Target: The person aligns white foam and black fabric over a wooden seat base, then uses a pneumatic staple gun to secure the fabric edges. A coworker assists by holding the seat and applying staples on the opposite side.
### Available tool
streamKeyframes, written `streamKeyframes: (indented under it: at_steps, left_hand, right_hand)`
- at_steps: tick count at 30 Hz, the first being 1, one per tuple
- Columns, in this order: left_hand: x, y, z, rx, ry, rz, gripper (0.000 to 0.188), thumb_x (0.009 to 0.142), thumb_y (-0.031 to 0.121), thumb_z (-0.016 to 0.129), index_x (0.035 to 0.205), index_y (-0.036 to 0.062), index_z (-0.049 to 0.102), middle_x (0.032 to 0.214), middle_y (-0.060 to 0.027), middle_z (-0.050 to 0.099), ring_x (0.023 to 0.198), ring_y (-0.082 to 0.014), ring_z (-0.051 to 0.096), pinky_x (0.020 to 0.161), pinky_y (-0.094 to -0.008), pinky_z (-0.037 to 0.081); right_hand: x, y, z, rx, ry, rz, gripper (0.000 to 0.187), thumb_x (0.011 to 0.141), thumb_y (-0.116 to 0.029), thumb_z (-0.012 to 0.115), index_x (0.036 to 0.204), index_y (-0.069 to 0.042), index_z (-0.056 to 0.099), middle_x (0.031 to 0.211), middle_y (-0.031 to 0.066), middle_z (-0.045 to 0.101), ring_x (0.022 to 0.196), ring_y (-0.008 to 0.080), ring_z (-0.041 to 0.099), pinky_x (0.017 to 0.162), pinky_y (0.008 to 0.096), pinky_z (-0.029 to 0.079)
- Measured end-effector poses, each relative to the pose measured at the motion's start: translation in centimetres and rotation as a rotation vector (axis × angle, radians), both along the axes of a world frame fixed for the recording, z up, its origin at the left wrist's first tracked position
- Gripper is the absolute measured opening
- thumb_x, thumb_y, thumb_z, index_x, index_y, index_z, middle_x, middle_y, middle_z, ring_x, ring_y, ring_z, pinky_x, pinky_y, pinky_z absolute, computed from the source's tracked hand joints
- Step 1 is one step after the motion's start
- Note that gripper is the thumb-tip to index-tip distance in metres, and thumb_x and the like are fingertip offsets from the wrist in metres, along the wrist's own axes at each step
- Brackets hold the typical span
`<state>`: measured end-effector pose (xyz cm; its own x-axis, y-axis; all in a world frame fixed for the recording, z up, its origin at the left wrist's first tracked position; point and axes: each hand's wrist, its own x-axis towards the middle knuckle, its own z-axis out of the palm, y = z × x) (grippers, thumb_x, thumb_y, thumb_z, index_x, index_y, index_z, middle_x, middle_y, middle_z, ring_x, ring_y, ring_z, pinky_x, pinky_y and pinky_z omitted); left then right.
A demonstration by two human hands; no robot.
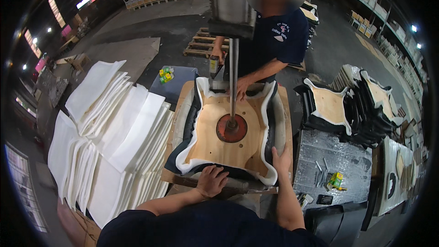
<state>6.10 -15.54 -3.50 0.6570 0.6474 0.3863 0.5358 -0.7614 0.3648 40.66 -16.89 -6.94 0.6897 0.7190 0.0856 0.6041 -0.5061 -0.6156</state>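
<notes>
A plywood seat board (215, 151) lies in front of me, ringed by white foam (201, 162) and a dark cover (175, 161). It sits inside a padded grey frame (276, 119). A metal press rod (234, 77) comes down from above, its round red foot (223, 133) on the board. My left hand (212, 181) rests on the near edge of the dark cover, fingers extended. Along the frame's near right side lies my right hand (281, 161), its fingers partly hidden. Across from me, a co-worker's hand (243, 87) touches the far edge; their other hand holds a drill-like power tool (214, 65).
Stacked white foam sheets (132, 128) stand close on the left. Small yellow-green boxes (166, 74) lie on a grey surface behind them. At right, a plastic-covered table (334, 153) bears metal strips and a phone (325, 199). Stacked seats (329, 105) and a pallet (202, 42) stand farther off.
</notes>
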Motion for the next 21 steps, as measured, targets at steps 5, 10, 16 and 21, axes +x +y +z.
streamKeyframes:
  at_steps: [5,10,16,21]
  left_hand:
    - [-0.7,1.8,-0.2,-0.05,-0.024,0.137,0.01,0.094,0.023,0.076,0.098,0.0143,0.075,0.103,-0.0039,0.067,0.104,-0.0289,0.065,0.091,-0.0484,0.05]
    - [-0.5,1.7,0.1,-0.001,-0.017,0.216,0.012,0.089,0.023,0.076,0.097,0.0139,0.074,0.102,-0.0043,0.066,0.1,-0.0294,0.065,0.088,-0.0478,0.049]
    - [0.2,1.4,-0.2,-0.012,-0.02,0.236,0.014,0.086,0.02,0.077,0.098,0.0127,0.075,0.103,-0.0054,0.067,0.098,-0.0301,0.065,0.086,-0.0467,0.048]
    - [1.4,1.0,-0.2,0.003,-0.03,0.256,0.016,0.086,0.021,0.077,0.099,0.0127,0.075,0.107,-0.0059,0.066,0.101,-0.0304,0.065,0.087,-0.0471,0.048]
  right_hand:
    - [-1.8,-1.2,0.4,0.031,0.068,0.057,0.083,0.098,-0.029,0.08,0.162,0.005,0.041,0.149,0.0362,0.058,0.138,0.0526,0.056,0.118,0.0537,0.044]
    - [-1.8,-2.1,-0.6,0.035,0.004,0.034,0.088,0.095,-0.03,0.083,0.162,0.007,0.041,0.144,0.0353,0.061,0.135,0.0522,0.058,0.114,0.0562,0.046]
    - [-1.3,-1.5,-0.3,0.001,-0.02,0.068,0.087,0.096,-0.032,0.081,0.163,0.005,0.039,0.142,0.0345,0.061,0.131,0.0533,0.058,0.112,0.059,0.046]
    - [-0.2,-0.9,0.5,0.015,0.016,0.089,0.085,0.096,-0.03,0.081,0.162,0.005,0.041,0.143,0.0343,0.062,0.132,0.0531,0.058,0.113,0.0584,0.046]
